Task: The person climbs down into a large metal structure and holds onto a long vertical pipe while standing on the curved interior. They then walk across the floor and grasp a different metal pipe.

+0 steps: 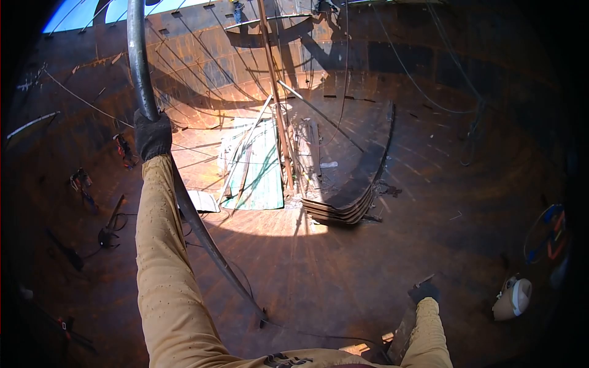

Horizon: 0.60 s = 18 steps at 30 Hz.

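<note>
My left hand [153, 135], in a dark glove, is wrapped round a long grey metal pipe [140, 61] at the upper left. Below the hand the pipe runs on past my tan sleeve toward the lower middle. At the lower right, my right hand [424, 291], also in a dark glove, is closed at the edge of a flat piece [402, 334] that hangs down beside my sleeve. Shadow makes its exact grip hard to see.
A stack of curved plates [343, 208] lies on the rusty floor, right of a green sheet [261, 168] and an upright pole [273, 73]. A pale helmet [512, 299] rests at the right. Cables and tools lie left. People stand at the far top.
</note>
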Available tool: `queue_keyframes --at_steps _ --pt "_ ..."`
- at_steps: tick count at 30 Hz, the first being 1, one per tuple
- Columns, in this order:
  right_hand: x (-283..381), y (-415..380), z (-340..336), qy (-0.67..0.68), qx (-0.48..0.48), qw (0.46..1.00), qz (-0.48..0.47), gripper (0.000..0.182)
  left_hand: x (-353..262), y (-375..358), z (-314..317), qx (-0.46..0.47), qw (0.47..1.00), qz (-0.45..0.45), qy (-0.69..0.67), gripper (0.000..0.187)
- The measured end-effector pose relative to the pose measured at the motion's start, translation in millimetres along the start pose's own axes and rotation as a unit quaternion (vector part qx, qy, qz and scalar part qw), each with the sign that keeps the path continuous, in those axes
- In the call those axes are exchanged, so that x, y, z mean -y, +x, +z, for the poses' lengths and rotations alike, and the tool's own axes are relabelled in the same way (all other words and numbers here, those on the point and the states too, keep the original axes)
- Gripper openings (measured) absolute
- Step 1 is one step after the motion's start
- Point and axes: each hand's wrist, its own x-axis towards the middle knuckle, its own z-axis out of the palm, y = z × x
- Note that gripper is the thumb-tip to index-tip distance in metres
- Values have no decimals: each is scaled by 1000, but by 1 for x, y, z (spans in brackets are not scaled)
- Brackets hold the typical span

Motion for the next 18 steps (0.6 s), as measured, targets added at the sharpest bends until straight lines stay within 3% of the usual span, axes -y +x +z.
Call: queue_keyframes --at_steps 18 --pt "-5 13 9 -32 25 999 7 54 -4 -1 -2 10 1000 0 4 36"
